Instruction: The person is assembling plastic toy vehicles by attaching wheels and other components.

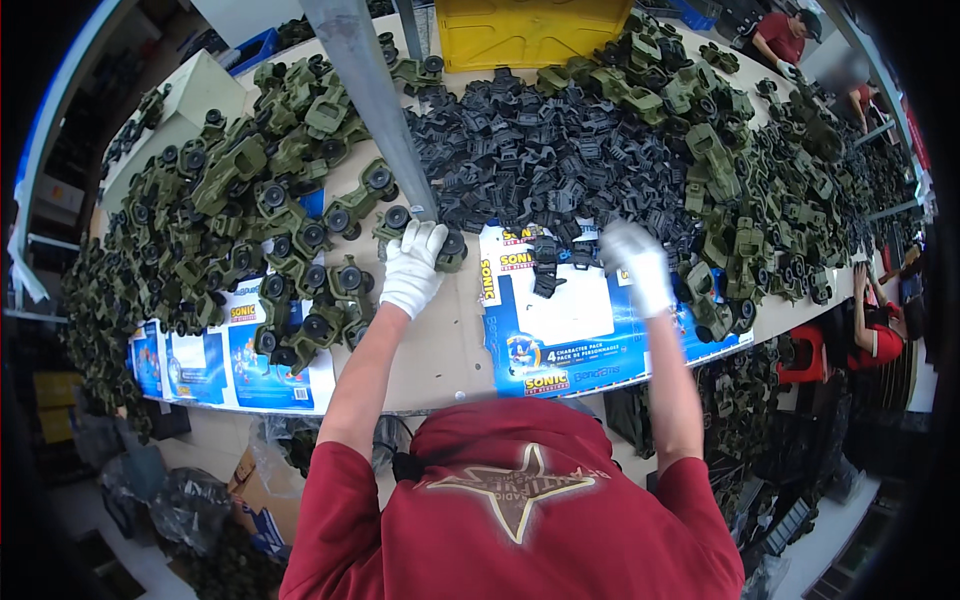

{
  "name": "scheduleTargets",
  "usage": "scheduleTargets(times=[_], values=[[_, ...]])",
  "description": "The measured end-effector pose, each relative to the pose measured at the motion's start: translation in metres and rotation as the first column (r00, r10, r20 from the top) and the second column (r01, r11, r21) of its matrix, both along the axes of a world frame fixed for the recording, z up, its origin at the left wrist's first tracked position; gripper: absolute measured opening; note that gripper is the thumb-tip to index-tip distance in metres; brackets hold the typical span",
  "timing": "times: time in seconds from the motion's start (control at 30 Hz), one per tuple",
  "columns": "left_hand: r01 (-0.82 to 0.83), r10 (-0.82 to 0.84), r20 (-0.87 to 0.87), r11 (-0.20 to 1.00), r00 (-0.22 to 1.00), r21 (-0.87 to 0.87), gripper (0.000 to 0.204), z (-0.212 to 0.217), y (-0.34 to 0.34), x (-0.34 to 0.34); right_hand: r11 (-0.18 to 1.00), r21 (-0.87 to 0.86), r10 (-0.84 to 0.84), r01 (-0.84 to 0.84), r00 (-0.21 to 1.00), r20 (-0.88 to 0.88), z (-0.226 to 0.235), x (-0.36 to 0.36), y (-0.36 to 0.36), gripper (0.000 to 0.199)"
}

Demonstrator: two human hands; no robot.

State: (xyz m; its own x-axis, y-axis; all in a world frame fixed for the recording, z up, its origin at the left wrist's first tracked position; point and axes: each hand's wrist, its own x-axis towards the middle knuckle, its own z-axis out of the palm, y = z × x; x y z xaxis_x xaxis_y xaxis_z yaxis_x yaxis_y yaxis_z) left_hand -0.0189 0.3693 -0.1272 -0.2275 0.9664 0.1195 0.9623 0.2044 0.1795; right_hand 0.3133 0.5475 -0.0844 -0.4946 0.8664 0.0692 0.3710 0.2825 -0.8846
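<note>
- The two hands are well apart, both in white gloves over the worktable [458, 345].
- The left hand [412, 270] lies over an olive-green toy jeep [452, 262], inward from the worktable's near edge; the glove hides much of the toy, and I cannot tell whether the fingers clamp it.
- The right hand [637, 262] is blurred, above a blue-and-white printed cardboard sheet [560, 345] at the near edge; its finger positions, and anything in them, cannot be made out.
- Just left of that hand, a loose black plastic part [545, 272] lies on the sheet.
- Behind it, a heap of black plastic parts [540, 150] reaches toward the far edge, too tangled to separate singly.
- A metal post [365, 90], cut off above, hides a strip of the worktable.
- Olive toy vehicles [235, 185] cover the left side, hiding parts of other printed sheets.
- A yellow crate [530, 40] at the far edge is cut off above.
</note>
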Motion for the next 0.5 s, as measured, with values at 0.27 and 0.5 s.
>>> scheduleTargets(times=[0.27,0.5], values=[[0.020,-0.010,0.054,0.980,0.999,-0.196,0.077,0.039,-0.007,0.020,0.977,0.207,-0.157,0.045,0.813,0.561,-0.085,-0.065,-0.095,0.050],[0.015,0.504,0.735,0.820,0.454,-0.572,0.093,0.040,-0.036,0.046,0.911,-0.278,-0.277,0.306,0.951,0.140,-0.128,-0.001,-0.106,0.020]])
